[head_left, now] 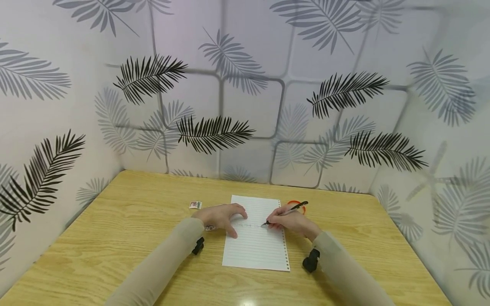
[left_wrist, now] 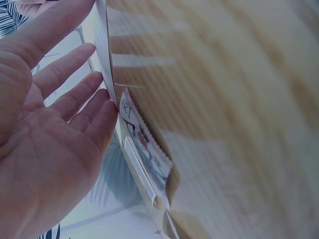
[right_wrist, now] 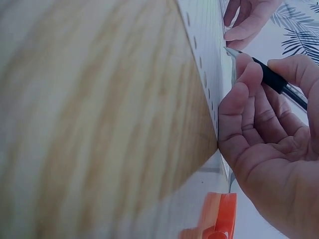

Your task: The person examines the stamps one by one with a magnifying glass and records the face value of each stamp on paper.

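A lined sheet of paper (head_left: 255, 250) with punched holes down its right edge lies on the wooden table. Faint handwriting runs across its upper middle. My right hand (head_left: 289, 222) pinches a black pen (right_wrist: 271, 77), its tip at the end of the written line. The side of that hand rests at the sheet's right edge. At the left edge, my left hand (head_left: 222, 216) has its fingertips on the paper, thumb and fingers spread. Under and beside the left hand lies a stamp (left_wrist: 144, 142) with scalloped edges, partly hidden in the head view.
Another stamp (head_left: 195, 205) lies left of the paper, toward the back. An orange-red ring-shaped object (right_wrist: 219, 216), perhaps a tape roll, sits behind the right hand. A wall with leaf patterns (head_left: 245, 106) stands behind the table (head_left: 153, 204).
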A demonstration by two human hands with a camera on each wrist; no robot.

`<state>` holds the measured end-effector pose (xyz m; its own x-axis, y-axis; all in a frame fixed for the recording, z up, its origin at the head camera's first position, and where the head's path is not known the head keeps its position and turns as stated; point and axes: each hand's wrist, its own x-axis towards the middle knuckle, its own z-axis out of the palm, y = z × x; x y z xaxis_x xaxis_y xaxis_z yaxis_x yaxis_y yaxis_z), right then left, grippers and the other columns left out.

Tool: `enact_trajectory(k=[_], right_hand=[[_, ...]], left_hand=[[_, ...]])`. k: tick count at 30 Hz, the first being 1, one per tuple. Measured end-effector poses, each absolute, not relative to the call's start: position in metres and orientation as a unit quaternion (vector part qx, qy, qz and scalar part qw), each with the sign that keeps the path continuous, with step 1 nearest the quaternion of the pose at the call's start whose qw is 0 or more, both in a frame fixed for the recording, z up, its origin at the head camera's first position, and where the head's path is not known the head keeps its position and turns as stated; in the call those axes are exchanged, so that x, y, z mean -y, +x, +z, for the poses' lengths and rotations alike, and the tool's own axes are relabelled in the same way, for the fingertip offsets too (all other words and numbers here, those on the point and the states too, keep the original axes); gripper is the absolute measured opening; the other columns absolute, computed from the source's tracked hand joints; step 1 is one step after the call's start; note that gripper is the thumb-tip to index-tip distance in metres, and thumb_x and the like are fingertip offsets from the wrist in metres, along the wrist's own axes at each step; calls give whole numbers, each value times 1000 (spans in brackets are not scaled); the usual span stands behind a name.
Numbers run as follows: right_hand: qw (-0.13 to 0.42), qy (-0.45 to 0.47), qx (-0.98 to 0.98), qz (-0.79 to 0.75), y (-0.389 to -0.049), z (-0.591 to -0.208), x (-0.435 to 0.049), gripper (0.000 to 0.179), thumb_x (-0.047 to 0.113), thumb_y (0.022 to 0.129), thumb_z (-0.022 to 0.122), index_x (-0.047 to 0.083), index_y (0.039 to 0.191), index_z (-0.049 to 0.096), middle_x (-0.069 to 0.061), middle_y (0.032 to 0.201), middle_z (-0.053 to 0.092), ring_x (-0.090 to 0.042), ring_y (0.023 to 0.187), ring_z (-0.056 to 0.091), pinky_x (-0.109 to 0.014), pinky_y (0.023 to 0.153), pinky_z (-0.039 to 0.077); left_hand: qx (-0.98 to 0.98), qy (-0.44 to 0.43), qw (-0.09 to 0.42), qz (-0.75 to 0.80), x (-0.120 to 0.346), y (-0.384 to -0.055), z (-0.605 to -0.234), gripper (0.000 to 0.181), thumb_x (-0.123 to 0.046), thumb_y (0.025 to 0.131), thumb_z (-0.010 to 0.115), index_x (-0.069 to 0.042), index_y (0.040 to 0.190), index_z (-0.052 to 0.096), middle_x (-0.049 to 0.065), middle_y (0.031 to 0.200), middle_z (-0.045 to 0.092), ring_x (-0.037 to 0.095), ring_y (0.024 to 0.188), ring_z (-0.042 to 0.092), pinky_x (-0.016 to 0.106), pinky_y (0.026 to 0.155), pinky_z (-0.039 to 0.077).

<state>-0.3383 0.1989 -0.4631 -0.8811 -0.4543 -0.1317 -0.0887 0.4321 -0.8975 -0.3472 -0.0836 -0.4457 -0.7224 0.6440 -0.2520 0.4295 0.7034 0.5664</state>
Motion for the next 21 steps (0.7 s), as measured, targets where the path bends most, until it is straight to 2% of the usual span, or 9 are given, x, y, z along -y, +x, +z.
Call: enact_trajectory(k=[6,21], right_hand=[[178,-171,-832,-497,-337,-462,-198,25,21,92,68,-1,104,73,-10,93,75,-12,78,66,-26,72,54],[191,-150,-836,-492,-340,-463,-199,21,18,93,66,-1,100,72,-3,84,73,-12,74,62,-25,70,51]], left_hand=[[-895,305,219,239,83,-349,-447,61,-24,80,82,-23,134,56,0,156,36,24,149,24,48,118,24],[-894,302,222,244,84,-348,-448,60,-25,80,83,-24,134,56,-1,156,35,24,148,26,46,118,25]])
